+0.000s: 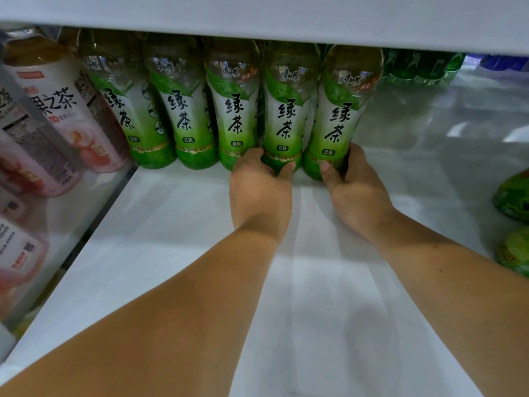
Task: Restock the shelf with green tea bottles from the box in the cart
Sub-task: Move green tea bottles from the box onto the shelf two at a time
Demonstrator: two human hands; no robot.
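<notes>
As the left hand (259,179) curled round the base of the fourth bottle (284,118) and the right hand (353,179) round the fifth bottle (337,116), fingers (355,156) gripping low, both bottles stood at the back of the shelf (171,224), ending a row of five. Best, I reckoned, to slide them flush, bases flat, labels forward, then release gently. They looked upright, clear-shouldered, green-and-white labelled.

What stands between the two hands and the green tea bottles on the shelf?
Nothing visible. The left hand grips the base of the fourth bottle from the left, and the right hand grips the fifth bottle beside it.
</notes>
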